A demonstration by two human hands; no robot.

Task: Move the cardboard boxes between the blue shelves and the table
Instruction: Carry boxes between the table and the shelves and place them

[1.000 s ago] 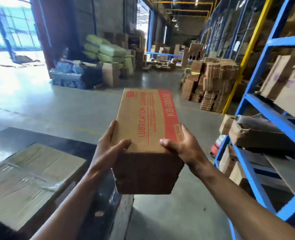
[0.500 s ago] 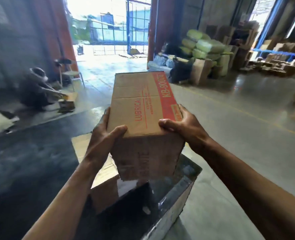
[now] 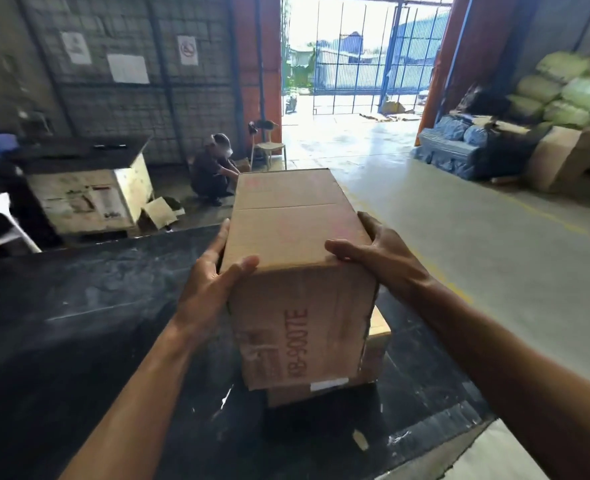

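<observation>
Cardboard box — between left hand, right hand — thumbs atop

This is a warehouse: a wide concrete floor with a painted yellow line runs to a tall barred gate. Bulging sacks are stacked beside wrapped bundles and big cartons, a wooden crate stands opposite, and a printed cardboard box is nearest.

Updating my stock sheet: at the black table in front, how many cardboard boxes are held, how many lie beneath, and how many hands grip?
held cardboard box: 1
lower cardboard box: 1
gripping hands, left hand and right hand: 2
Total: 4
</observation>
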